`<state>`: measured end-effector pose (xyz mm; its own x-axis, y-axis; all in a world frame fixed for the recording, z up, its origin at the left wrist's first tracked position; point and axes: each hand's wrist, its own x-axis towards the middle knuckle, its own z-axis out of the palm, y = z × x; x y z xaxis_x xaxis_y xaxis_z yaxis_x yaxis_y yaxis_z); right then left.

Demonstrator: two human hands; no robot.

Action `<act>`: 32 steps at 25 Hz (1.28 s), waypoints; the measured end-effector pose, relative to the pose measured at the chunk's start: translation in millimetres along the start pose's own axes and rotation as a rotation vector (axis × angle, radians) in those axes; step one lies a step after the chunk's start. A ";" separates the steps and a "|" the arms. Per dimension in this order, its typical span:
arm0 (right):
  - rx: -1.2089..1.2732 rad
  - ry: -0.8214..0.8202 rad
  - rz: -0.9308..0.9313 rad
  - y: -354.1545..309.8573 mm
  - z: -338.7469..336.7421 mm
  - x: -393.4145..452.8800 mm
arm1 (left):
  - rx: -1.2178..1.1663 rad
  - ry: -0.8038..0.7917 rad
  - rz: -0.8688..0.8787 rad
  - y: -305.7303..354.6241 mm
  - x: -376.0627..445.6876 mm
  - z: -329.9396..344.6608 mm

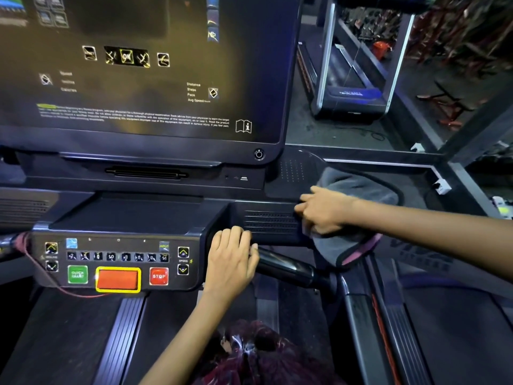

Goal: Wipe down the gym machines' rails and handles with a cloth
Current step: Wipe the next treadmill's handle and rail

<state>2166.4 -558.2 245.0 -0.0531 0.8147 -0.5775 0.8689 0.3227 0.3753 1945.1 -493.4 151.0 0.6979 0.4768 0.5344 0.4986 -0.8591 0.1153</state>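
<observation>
- Right grip [323, 211]: fingers curled into grey cloth [358, 187], bunching it against right end of treadmill console [155, 215], beside slotted vent panel [270, 222].
- Left grip [231, 255]: wrapped over inner end of black handle [288, 269], just right of button panel [119, 262]; thumb side toward console edge.
- Judged reason for left hold: bracing body on handle while right hand works; possibly steadying against push of wiping.
- Cloth position relative to right grip: bulk spread behind and below hand, upper part draped over curved right rail [388, 187], lower corner with pink-edged hem [361, 252] hanging under wrist.
- Cloth well gathered under palm, so pressure lands on console corner rather than on rail itself.
- Cloth apart from left hand; handle under left hand bare, no cloth contact visible.
- Judged step: wiping right console corner and adjoining rail; handle under left hand likely not yet wiped.
- Red safety cord [47, 279] trails across left of button panel, well apart from both hands.
- Second treadmill [352, 87] visible beyond, untouched by either hand.
</observation>
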 end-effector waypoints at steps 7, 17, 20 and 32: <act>0.075 -0.092 0.129 -40.4 3.9 -7.9 | 0.016 0.031 0.017 -1.6 -0.3 3.6; 0.094 0.022 0.424 -35.7 2.1 -15.5 | 0.022 0.006 0.012 -1.3 -0.2 2.5; 0.091 -0.068 0.361 -63.8 7.4 -10.9 | 0.025 0.013 0.022 -1.1 -0.4 2.0; 0.509 0.434 0.686 -126.7 47.0 -76.0 | 0.019 -0.015 0.022 -2.2 1.1 0.2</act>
<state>2083.5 -683.7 207.2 0.4580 0.8889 0.0084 0.8829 -0.4560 0.1122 1944.9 -491.0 151.2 0.7163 0.4605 0.5242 0.4926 -0.8658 0.0874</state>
